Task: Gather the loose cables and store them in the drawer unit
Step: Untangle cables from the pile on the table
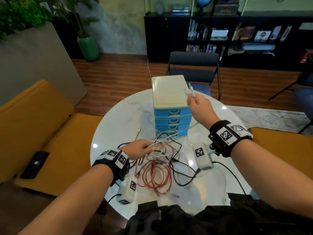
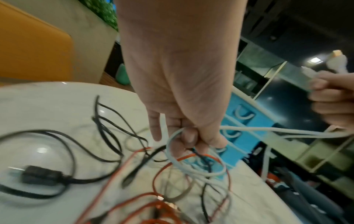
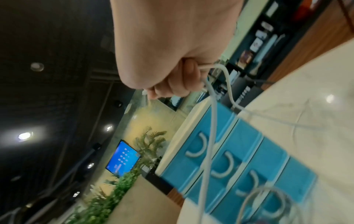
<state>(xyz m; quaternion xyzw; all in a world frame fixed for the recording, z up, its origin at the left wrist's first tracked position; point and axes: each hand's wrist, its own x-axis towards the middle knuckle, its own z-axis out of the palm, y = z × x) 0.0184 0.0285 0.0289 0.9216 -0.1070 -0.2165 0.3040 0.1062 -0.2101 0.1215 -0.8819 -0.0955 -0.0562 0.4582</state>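
A tangle of red, black and white cables (image 1: 159, 167) lies on the round marble table (image 1: 118, 119) in front of the drawer unit (image 1: 170, 102), cream with blue drawers, all closed. My right hand (image 1: 198, 104) is raised beside the unit's top and grips both plug ends of a white cable (image 1: 190, 90). That white cable (image 2: 277, 131) runs down to my left hand (image 1: 142, 148), which pinches a loop of it (image 2: 193, 163) above the pile. In the right wrist view the white cable (image 3: 212, 121) hangs across the blue drawer fronts (image 3: 229, 163).
A loose gold-tipped cable (image 1: 137, 134) lies left of the unit. A black plug (image 2: 40, 175) sits on the table's left. Yellow benches (image 1: 42, 133) flank the table, a dark chair (image 1: 194, 68) stands behind it, and a black pouch (image 1: 34, 164) rests on the left bench.
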